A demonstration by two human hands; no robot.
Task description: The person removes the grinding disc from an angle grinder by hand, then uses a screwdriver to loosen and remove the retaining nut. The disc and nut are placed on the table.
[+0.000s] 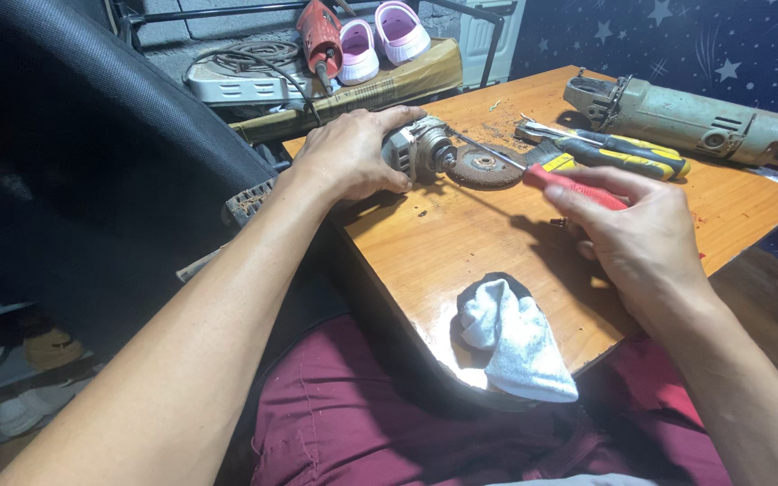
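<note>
Lap: dark red trousers at the bottom of the view, under the near corner of a wooden worktop.
Cloth: a grey and white rag lies crumpled on that near corner, apart from both hands.
Right hand: the right hand hovers over the worktop's right side, its fingers closed around the red handle of a screwdriver.
Screwdriver: the thin metal shaft runs up and left from the handle, and its tip meets the head of a small angle grinder.
Left hand: the left hand lies palm down on the body of the small angle grinder, fingers curled over it, pinning it to the worktop's far left edge.
Grinder disc: a worn, rusty round disc sits on the grinder's head, flat against the wood.
Pliers: yellow and black handled pliers lie just beyond the screwdriver.
Large grinder: a bigger grey-green angle grinder lies at the far right.
Beyond the worktop: a red power drill and pink clogs rest on a surface behind it.
</note>
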